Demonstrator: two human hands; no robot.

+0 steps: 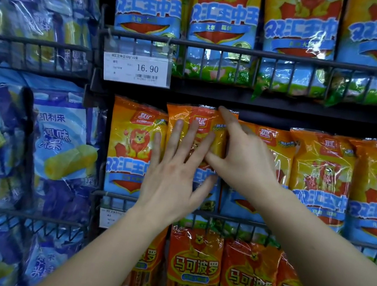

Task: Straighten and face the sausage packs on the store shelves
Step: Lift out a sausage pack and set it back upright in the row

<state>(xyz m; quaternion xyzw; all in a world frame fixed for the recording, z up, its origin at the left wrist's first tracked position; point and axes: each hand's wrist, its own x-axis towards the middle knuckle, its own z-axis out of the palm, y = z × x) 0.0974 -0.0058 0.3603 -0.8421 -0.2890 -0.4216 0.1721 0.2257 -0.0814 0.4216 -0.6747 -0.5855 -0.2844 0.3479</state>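
On the middle shelf stands a row of orange-and-blue sausage packs with a lion picture. The second pack from the left sits a little higher than its neighbours. My left hand lies flat on its front with fingers spread. My right hand grips the pack's right edge, with the forefinger up at its top corner and the thumb on its front. The leftmost pack and the packs to the right stand upright behind the wire rail.
Above is a shelf of the same lion packs with a price tag reading 16.90. Below stand red sausage packs. Blue corn-sausage packs fill the racks at the left.
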